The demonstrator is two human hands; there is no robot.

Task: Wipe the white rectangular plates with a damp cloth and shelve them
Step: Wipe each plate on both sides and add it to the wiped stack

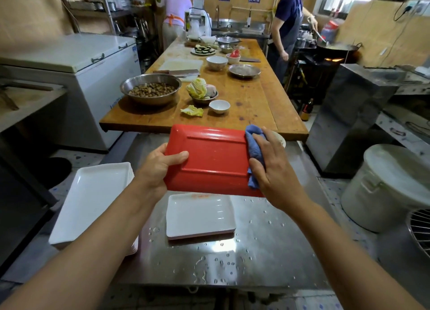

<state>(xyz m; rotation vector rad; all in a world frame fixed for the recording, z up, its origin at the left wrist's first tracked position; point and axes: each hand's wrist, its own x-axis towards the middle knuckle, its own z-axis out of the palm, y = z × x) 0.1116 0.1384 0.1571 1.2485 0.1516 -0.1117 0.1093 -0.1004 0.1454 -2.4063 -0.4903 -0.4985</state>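
Note:
My left hand (160,167) grips the left edge of a rectangular plate (214,156) held above the steel table, its red underside facing me. My right hand (272,170) presses a blue cloth (254,151) against the plate's right edge, fingers wrapped over the cloth. Below the held plate, a short stack of white rectangular plates (200,216) lies on the wet steel table (267,251). A taller stack of white rectangular plates (93,200) sits at the table's left edge.
Water drops dot the steel table. Beyond it a long wooden table (256,100) carries metal bowls, cabbage and a cleaver. A white freezer (76,60) stands left, a white lidded bucket (391,184) right. Two people work at the back.

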